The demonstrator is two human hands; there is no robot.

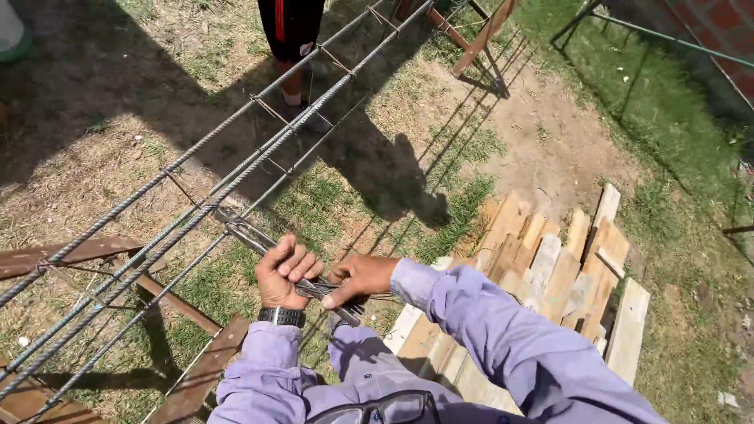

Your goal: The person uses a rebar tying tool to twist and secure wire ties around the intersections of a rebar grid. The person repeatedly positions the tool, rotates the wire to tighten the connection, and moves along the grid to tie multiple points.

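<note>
A long cage of ribbed steel bars (pixel 236 169) tied with thin wire stirrups runs diagonally from lower left to upper right, resting on a wooden trestle (pixel 184 310). My left hand (pixel 284 272), with a black watch on the wrist, is closed around the handles of metal pincers (pixel 250 234) whose jaws sit at a bar of the cage. My right hand (pixel 360 279) pinches the end of the pincer handles (pixel 339 305). Both sleeves are light purple.
Another person's legs in dark shorts (pixel 290 31) stand beyond the cage at the top. A heap of wooden planks (pixel 550 267) lies on the grass to the right. A second trestle (pixel 479 35) holds the cage's far end. Brick wall at top right.
</note>
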